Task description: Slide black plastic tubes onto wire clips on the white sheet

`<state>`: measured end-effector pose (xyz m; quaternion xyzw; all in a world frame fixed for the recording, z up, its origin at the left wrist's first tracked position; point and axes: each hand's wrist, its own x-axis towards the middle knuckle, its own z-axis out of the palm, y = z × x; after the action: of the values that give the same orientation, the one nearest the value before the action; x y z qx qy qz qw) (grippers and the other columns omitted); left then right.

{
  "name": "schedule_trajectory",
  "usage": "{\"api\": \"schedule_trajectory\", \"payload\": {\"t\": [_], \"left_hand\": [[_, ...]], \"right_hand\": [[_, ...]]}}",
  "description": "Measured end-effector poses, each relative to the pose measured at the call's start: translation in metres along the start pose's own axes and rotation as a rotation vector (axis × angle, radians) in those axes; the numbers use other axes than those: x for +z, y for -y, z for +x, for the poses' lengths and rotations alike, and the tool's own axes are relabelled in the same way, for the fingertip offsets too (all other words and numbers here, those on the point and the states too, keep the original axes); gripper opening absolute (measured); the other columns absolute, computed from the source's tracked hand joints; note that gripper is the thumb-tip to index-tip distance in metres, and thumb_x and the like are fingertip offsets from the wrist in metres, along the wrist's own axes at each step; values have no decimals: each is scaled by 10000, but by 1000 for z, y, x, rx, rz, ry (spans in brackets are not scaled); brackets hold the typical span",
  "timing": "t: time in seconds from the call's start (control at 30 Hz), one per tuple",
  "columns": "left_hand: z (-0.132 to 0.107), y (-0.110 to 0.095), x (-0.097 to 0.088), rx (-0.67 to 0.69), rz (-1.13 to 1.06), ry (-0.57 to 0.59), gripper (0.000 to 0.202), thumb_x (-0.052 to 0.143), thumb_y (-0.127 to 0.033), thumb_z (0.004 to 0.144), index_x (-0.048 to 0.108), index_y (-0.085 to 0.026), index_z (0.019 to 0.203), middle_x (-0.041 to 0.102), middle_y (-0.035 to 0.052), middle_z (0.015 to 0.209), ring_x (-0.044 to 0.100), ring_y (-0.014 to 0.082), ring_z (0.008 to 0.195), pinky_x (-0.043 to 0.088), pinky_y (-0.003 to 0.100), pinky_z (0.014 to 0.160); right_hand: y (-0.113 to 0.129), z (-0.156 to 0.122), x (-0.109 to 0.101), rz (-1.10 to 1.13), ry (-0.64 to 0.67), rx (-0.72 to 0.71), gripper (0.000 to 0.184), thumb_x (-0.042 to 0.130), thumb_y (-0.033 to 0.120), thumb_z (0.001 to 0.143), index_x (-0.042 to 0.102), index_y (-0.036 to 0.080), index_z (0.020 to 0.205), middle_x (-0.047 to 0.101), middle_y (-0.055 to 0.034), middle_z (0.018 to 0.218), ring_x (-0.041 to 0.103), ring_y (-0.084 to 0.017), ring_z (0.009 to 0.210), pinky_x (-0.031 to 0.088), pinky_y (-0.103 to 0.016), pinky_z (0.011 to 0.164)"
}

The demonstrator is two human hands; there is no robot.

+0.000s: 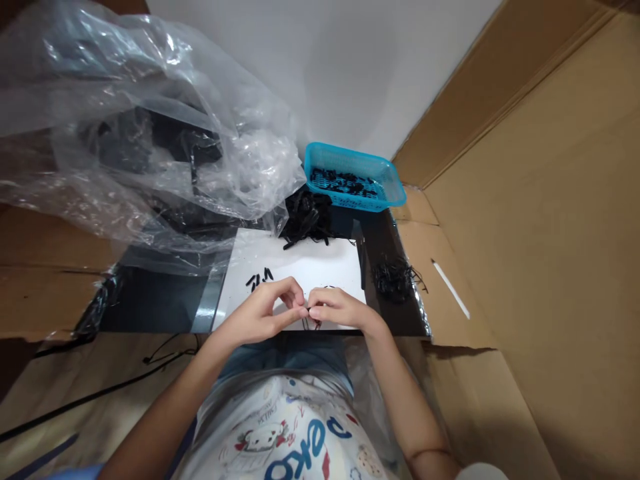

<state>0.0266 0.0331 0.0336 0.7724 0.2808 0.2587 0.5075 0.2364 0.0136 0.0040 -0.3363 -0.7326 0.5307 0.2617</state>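
Observation:
Over the front edge of a white sheet (293, 260), my left hand (270, 308) and my right hand (340, 308) meet fingertip to fingertip. Both are closed in a pinch around a small dark piece, mostly hidden by the fingers. Thin dark strands hang just below the fingertips. Several short black strips (260, 279) lie on the sheet beyond my left hand. At the sheet's far edge is a heap of black strips (309, 215). To the right, a tangle of thin black strands (395, 280) rests on the dark tabletop (155, 300).
A blue basket (397, 192) holding black pieces stands at the back against the wall. Clear plastic sheeting (240, 153) bulges over the left side. Cardboard (550, 200) walls the right, with a white pen-like stick (453, 290) lying on it.

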Motion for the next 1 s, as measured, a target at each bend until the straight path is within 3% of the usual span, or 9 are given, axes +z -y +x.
{"api": "schedule_trajectory", "payload": {"t": [0.07,0.27,0.5,0.63,0.8,1.0], "left_hand": [[-2,0,-4,-15,-60,-21,196,618,-333,853,577,-160,770,601,10,728,537,138,677,431,249,650],[-2,-2,-2,-48,-60,-94,204,579,-305,851,665,-142,764,658,33,709,549,147,668,422,262,659],[1,-3,0,-47,-173,-98,182,606,-289,816,665,-148,717,650,24,668,531,143,642,407,264,641],[0,-4,0,-46,-128,-155,178,621,-292,806,669,-145,720,655,27,665,517,139,623,402,264,620],[-1,2,3,-104,-228,-160,204,610,-323,811,636,-149,708,660,37,665,565,164,651,419,284,635],[-1,7,10,-106,-293,-270,183,666,-318,760,626,-154,690,608,9,634,524,144,629,400,269,617]], "right_hand": [[2,2,3,55,4,-4,214,504,361,883,541,186,765,579,2,693,559,-148,633,419,-257,624],[8,4,16,24,-201,-5,185,487,318,876,494,196,737,547,9,677,544,-144,637,401,-251,622],[22,1,14,-53,-178,35,99,465,211,841,474,205,743,564,14,702,550,-153,688,399,-264,675],[29,2,15,-146,-181,78,131,446,216,855,475,206,728,563,7,714,534,-164,731,386,-275,703],[34,4,19,-127,-186,130,125,425,206,863,450,209,740,593,6,743,540,-168,760,385,-272,704],[34,9,30,-218,-316,148,144,377,195,825,380,214,682,522,-6,694,491,-166,678,353,-276,649]]}}
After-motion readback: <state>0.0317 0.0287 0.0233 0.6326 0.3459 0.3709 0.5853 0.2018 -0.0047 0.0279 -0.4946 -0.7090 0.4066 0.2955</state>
